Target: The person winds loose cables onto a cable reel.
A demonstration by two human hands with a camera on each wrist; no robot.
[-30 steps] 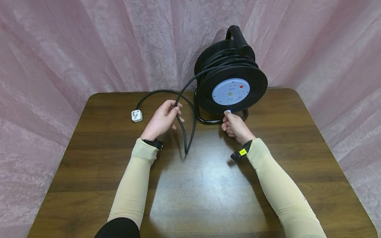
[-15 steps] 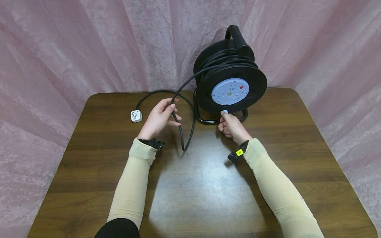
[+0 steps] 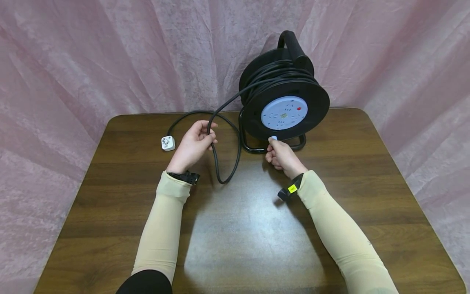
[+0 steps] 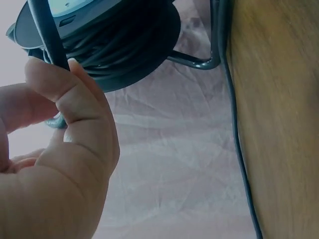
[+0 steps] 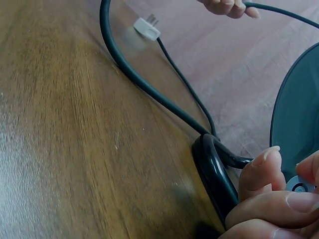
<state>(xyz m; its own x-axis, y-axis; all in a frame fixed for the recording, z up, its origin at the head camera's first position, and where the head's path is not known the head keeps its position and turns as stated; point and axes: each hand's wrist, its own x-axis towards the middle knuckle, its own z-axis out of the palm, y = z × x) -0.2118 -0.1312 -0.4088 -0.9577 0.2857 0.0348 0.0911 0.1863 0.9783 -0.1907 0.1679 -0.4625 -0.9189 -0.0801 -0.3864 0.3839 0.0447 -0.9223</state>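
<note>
A black cable reel (image 3: 317,102) stands at the back of the table, its round pale-blue socket panel (image 3: 275,116) facing me. From the wound coils a black cable (image 3: 229,102) runs out to my left hand (image 3: 191,146), which pinches it between thumb and fingers. Below that hand the cable hangs in a loop, then curves back to a white plug (image 3: 168,143) lying on the table. My right hand (image 3: 283,158) grips a small pale-blue knob (image 3: 273,138) at the lower rim of the reel, seen partly between the fingers in the right wrist view.
The reel rests on a black tube stand (image 3: 254,150) and has a black carrying handle (image 3: 291,45) on top. Behind the wooden table (image 3: 121,196) hangs a pink curtain (image 3: 154,61), close to the reel's back.
My right hand has moved left with the knob along the lower rim, turning the reel slightly clockwise. My left hand has shifted a little left, and the loop's bottom sits higher and further left.
</note>
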